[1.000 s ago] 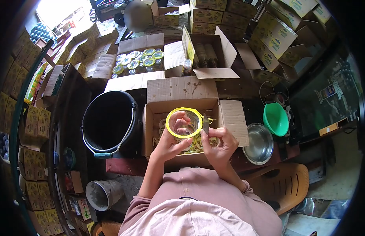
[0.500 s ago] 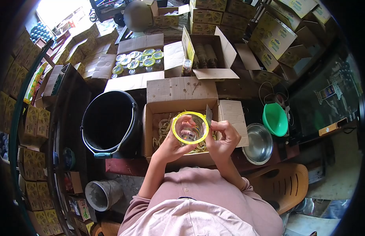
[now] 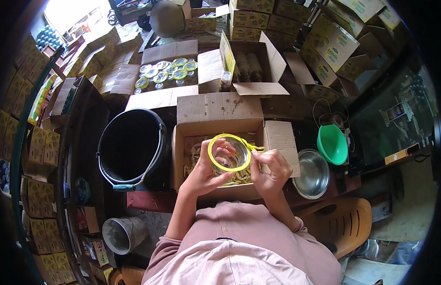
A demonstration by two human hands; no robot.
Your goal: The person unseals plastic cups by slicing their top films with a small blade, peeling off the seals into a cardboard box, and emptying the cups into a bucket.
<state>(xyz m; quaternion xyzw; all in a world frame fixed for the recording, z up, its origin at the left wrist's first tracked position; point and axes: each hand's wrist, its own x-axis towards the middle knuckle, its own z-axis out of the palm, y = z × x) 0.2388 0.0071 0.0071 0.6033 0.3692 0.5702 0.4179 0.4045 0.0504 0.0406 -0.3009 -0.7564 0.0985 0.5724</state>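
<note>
My left hand (image 3: pixel 204 172) is wrapped round a clear plastic jar (image 3: pixel 224 160) with a bright yellow rim, its open mouth tilted up toward me. At the right side of the rim, a thin yellow strip (image 3: pixel 256 147) stands away from the edge. The thumb and fingers of my right hand (image 3: pixel 270 171) pinch together at this strip; the thin metal blade cannot be made out now. Below both hands is an open cardboard box (image 3: pixel 220 108) with many curled yellowish strips (image 3: pixel 192 159) inside.
Left of the box stands a black bucket (image 3: pixel 130 145). To the right are a metal bowl (image 3: pixel 311 175) and a green bowl (image 3: pixel 332 145). Behind, a carton holds yellow-lidded jars (image 3: pixel 168 71); another open carton (image 3: pixel 261 88) is beside it. An orange chair (image 3: pixel 341 221) is near my right side.
The thin blade seen upright above my right fingers no longer shows. A yellow strip now sticks out from the rim there. The jar has tilted slightly, and my left fingers have shifted on it.
</note>
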